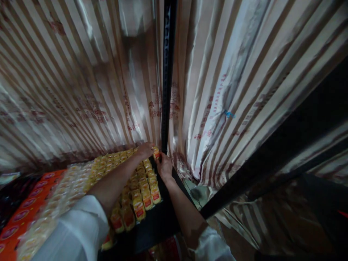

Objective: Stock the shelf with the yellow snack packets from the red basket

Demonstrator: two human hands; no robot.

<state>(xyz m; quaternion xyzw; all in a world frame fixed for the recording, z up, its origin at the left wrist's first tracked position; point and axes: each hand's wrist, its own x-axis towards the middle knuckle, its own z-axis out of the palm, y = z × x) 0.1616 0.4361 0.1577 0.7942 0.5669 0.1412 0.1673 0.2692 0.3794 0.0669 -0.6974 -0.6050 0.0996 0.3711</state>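
At the far corner of a black shelf (163,214), both my hands meet around one small yellow packaged snack (156,153) with a red label. My left hand (146,149) reaches over the rows and closes on the packet's left side, its fingertips partly hidden. From the right, my right hand (164,166) pinches the same packet near its lower end. Rows of similar yellow packets (139,208) in clear wrap stand close together on the shelf below and left of my hands. My left forearm covers part of these rows.
A black perforated post (166,79) rises just behind my hands. Striped plastic sheeting (81,72) hangs behind the shelf, with a blue clip (230,114) on it. Pale wrapped packets (57,206) and an orange printed box (29,206) lie left. A dark slanting beam (261,152) runs at right.
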